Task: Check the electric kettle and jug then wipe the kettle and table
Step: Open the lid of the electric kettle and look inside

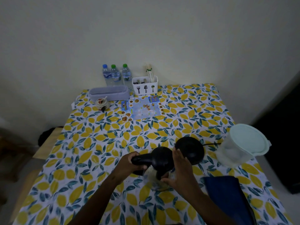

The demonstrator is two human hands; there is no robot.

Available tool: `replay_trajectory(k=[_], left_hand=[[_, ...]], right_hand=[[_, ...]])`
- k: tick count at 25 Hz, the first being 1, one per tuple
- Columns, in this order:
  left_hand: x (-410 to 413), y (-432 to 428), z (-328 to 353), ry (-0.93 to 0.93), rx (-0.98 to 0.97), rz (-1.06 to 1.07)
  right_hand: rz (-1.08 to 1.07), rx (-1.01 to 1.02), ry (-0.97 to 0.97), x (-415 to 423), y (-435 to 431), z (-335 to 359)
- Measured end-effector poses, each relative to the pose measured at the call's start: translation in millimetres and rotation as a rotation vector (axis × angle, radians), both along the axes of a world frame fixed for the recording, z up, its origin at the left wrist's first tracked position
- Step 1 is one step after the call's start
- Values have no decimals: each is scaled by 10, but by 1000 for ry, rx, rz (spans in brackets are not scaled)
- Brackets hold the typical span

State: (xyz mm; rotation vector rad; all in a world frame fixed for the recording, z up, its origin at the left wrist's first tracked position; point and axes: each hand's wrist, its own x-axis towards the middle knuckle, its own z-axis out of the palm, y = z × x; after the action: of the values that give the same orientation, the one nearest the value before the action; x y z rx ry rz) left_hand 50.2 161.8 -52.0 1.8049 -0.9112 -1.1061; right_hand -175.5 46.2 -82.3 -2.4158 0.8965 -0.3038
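The electric kettle [158, 161], with a black lid and handle and a clear glass body, is lifted and tilted near the table's front middle. My left hand [129, 163] grips its black handle. My right hand [178, 169] rests against the kettle's right side and lower glass body. Its round black base [191, 149] with a cord lies just behind on the table. A clear plastic jug [238, 148] with a pale green lid stands at the right edge. A dark blue cloth [227, 195] lies at the front right.
The table [97, 143] carries a lemon-print cover. At the back stand three water bottles [115, 75], a white cutlery holder [145, 85], a grey oblong box [109, 93], a small ceramic pot [102, 103] and a printed menu sheet [141, 108]. A wall rises behind.
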Motion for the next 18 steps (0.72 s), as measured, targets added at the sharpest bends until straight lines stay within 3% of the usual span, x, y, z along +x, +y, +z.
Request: replay_trajectory(k=[4, 7, 15, 18], left_hand=[[41, 41, 17, -41, 8, 9], [-46, 49, 114, -102, -38, -36], [-595, -304, 295, -726, -129, -119], [-673, -328, 182, -821, -115, -54]], right_hand=[[29, -40, 51, 29, 71, -16], [-20, -204, 116, 44, 158, 43], [-40, -275, 197, -85, 203, -66], [-44, -264, 191, -85, 216, -85]])
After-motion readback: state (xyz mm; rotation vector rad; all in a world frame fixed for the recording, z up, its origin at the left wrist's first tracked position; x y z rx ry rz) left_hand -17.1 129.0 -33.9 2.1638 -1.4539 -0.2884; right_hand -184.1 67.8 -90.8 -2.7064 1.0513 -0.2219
